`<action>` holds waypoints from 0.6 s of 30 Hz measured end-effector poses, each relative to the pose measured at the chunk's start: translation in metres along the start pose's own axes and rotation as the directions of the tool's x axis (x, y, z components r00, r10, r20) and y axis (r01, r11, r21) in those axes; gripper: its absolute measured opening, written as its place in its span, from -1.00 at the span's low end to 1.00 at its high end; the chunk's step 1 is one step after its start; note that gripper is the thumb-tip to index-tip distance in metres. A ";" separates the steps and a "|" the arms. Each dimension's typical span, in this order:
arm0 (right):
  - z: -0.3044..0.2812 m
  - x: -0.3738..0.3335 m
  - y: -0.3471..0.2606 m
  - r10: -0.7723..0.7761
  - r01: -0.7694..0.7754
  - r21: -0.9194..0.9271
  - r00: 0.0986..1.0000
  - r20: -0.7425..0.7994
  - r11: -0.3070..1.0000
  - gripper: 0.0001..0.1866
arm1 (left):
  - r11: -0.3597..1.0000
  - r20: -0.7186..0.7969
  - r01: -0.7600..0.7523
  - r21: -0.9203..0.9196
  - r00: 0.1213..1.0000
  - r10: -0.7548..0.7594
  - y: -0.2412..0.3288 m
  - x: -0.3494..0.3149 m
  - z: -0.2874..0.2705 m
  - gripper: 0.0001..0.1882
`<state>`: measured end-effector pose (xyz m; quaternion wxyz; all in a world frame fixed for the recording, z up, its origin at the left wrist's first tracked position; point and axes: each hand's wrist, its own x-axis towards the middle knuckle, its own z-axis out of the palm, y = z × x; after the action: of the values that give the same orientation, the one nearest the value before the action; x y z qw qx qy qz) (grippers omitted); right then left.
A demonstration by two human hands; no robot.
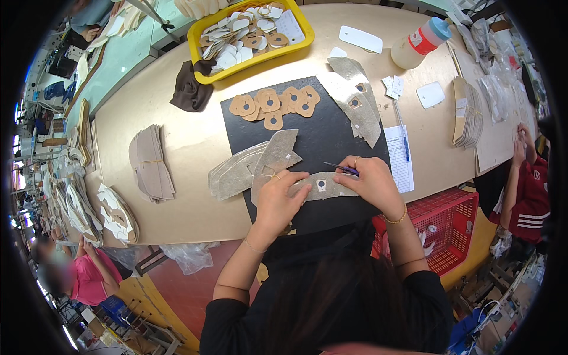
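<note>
A curved grey shoe-upper piece (337,188) lies on the black mat, with a small white-edged cutout in it. My left hand (279,200) rests on its left end, thumb and index finger apart and pressing it down. At the piece's right end is my right hand (374,182), closed around a slim dark pointed tool (343,168) with a purplish handle; its tip points left. More grey pieces (239,168) overlap beside my left hand. Small tan patches (269,100) with dark keyhole-shaped centres lie clustered farther back on the black mat (331,136).
A yellow tray (305,29) of white and tan pieces stands at the back, beside a brown cloth (190,89). Grey pieces (355,97), a glue bottle (421,42) and a paper sheet with a pen (399,157) lie right. A red crate (438,231) sits below the edge.
</note>
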<state>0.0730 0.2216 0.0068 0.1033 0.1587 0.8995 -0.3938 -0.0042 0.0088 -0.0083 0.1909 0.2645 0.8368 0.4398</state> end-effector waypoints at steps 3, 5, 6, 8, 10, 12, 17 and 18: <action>0.001 -0.001 -0.001 0.014 -0.014 -0.003 1.000 0.004 1.000 -0.73 | 0.999 0.004 0.035 0.041 0.999 -0.035 0.002 -0.002 0.003 -0.76; 0.001 -0.001 -0.002 0.002 -0.002 -0.012 1.000 -0.005 1.000 -0.73 | 0.992 -0.013 -0.018 0.125 1.000 0.020 0.004 -0.004 0.005 -0.74; 0.001 -0.001 -0.002 -0.008 0.007 -0.027 1.000 -0.009 1.000 -0.73 | 0.986 -0.017 -0.028 0.163 0.999 0.031 0.006 -0.006 0.006 -0.74; 0.002 -0.001 -0.002 -0.009 0.009 -0.029 1.000 -0.012 1.000 -0.74 | 0.961 -0.025 -0.053 0.273 0.998 0.062 0.010 -0.009 0.009 -0.74; 0.002 0.000 -0.002 -0.009 0.009 -0.034 1.000 -0.013 0.999 -0.74 | 0.934 -0.046 -0.072 0.351 0.995 0.094 0.014 -0.013 0.011 -0.74; 0.002 -0.001 -0.001 -0.010 0.010 -0.044 1.000 -0.014 0.999 -0.74 | 0.913 -0.081 -0.101 0.395 0.986 0.144 0.015 -0.015 0.012 -0.75; 0.002 0.000 -0.001 -0.012 0.011 -0.034 1.000 -0.017 0.999 -0.74 | 0.822 -0.071 -0.290 0.491 0.926 0.370 0.008 -0.014 0.014 -0.74; 0.002 0.000 -0.001 -0.014 0.013 -0.043 1.000 -0.018 0.999 -0.74 | 0.828 -0.068 -0.300 0.474 0.925 0.374 0.006 -0.014 0.015 -0.74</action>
<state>0.0731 0.2192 0.0065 0.0958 0.1541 0.9097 -0.3734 0.0169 0.0124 -0.0099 -0.0239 0.4098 0.8685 0.2778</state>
